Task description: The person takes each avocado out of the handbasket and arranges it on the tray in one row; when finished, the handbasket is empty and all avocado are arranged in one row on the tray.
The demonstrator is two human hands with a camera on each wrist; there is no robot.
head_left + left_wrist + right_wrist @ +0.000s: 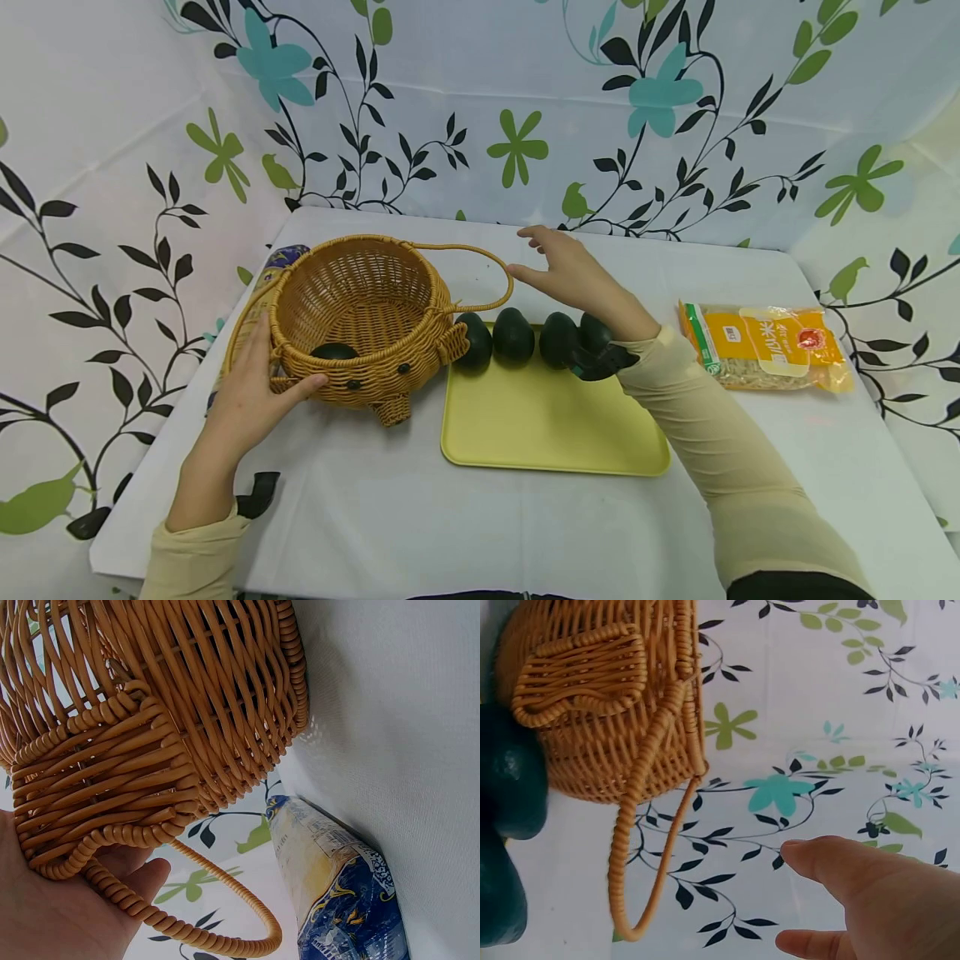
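Note:
A woven wicker basket (pixel 382 367), shaped like an animal's head, stands left of centre on the white table, tipped a little forward. One dark green avocado (pixel 334 351) lies inside it. My left hand (pixel 242 408) grips the basket's left side, thumb at the front; the left wrist view shows its fingers behind the woven ear (pixel 105 772). Beside the right-hand loop handle (pixel 626 825), my right hand (pixel 573 275) hovers with fingers extended, apart from the handle and holding nothing. Several avocados (pixel 513 337) sit in a row along the back edge of a yellow tray (pixel 547 425).
An orange-and-clear bag of grain (pixel 772 346) lies to the right of the tray. Behind the basket on the left is a blue and yellow printed packet (pixel 337 885), partly hidden in the head view. A leaf-patterned cloth (pixel 480 100) hangs behind the table.

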